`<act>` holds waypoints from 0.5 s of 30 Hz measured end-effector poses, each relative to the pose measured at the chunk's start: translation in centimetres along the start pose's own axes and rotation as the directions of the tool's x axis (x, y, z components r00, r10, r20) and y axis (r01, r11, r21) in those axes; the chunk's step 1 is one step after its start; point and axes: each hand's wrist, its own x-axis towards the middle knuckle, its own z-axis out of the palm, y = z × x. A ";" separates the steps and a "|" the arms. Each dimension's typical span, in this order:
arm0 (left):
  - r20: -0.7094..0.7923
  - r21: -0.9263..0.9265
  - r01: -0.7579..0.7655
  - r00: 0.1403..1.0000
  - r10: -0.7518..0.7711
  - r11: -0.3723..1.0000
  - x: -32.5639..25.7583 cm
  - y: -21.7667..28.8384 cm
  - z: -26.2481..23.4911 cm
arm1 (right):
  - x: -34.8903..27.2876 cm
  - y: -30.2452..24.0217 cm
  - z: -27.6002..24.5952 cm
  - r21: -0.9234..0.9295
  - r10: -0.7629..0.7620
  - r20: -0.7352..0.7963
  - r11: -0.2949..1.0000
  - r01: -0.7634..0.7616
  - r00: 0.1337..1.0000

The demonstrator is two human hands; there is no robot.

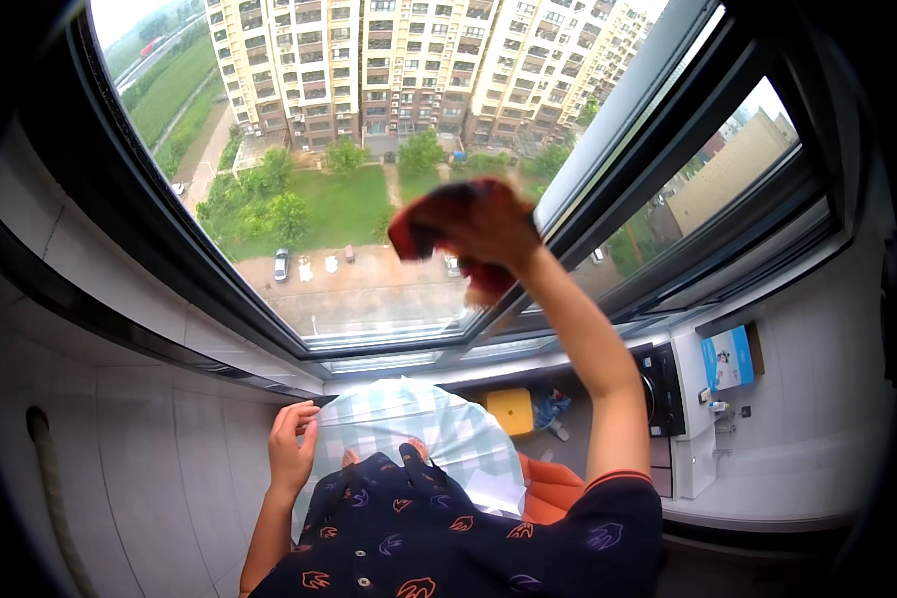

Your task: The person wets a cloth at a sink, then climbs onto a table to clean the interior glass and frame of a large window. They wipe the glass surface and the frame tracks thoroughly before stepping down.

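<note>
Your right hand (500,231) grips a blurred red-and-black cloth (427,221) at the far dark-framed glass window (339,214). Your left hand (291,441), fingers loosely open, is at left, just beside the round blue-and-white checked fabric cover (369,411).

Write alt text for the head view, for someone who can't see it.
A person's right hand, blurred, holds a red-and-black cloth up at a large window overlooking apartment blocks. The left hand, loosely open, is lower down beside a checked cover.
</note>
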 end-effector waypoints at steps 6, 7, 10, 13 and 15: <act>0.022 -0.020 -0.044 0.999 0.044 0.999 1.5 1.2 2.0 | 7.0 10.7 -11.7 -0.100 0.407 -0.667 0.781 -0.616 0.624; 0.029 -0.028 -0.050 0.998 0.050 0.998 1.7 1.6 2.5 | 7.2 9.6 -12.8 -0.133 0.482 -0.631 0.705 -0.697 0.608; 0.068 -0.059 -0.061 0.996 0.065 0.996 2.3 2.2 3.5 | 4.8 8.9 -7.6 0.106 0.537 -0.724 0.707 -0.699 0.433; 0.104 -0.031 -0.034 0.994 0.038 0.999 1.8 1.1 3.7 | 0.6 2.9 -1.2 0.316 0.757 -0.589 0.539 -0.781 0.283; 0.125 -0.003 -0.030 0.992 0.030 1.000 1.6 1.0 3.1 | -4.5 -3.3 7.0 0.342 0.862 -0.453 0.403 -0.849 0.226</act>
